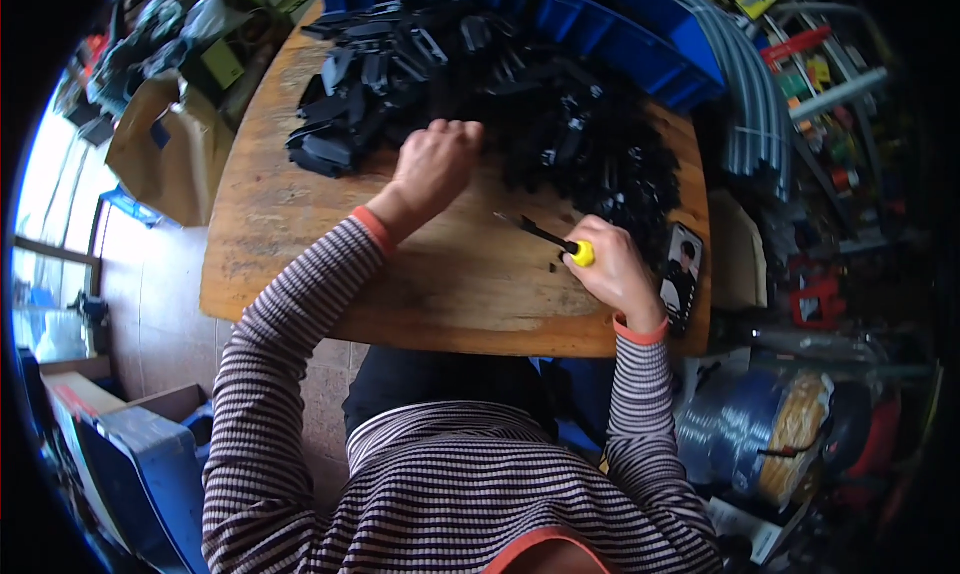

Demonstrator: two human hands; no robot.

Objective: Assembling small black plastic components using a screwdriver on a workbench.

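Overhead, head view, one entry per item.

Bench point(300, 264): worn wooden top with rounded corners, bare along its near half.

Black plastic parts point(480, 84): a large loose heap covering the far half of the bench, running from the far left down toward the right edge.

Left hand point(436, 164): reaches out from a striped sleeve to the near edge of the heap, close to mid-bench. Fingers are curled in a loose fist with the knuckles up; whether they enclose a part cannot be told, since the palm side is hidden.

Right hand point(612, 269): rests on the bench at near right, just beside the heap's right end. Fingers are clenched around a screwdriver point(550, 239), its yellow handle end showing at the thumb and its dark shaft pointing left and slightly far, the tip just above the bare wood between the two hands.

Small dark fragments point(553, 267): lying on the wood just below the shaft.

Phone point(682, 274): dark, flat on the right edge of the bench, just beyond the right hand.

Blue bins point(620, 34): at the far right, behind the heap.

Grey ribbed hoses point(755, 104): curved, right of the bins.

Brown paper bag point(165, 154): on the floor left of the bench.

Blue crate point(140, 464): on the floor at near left.
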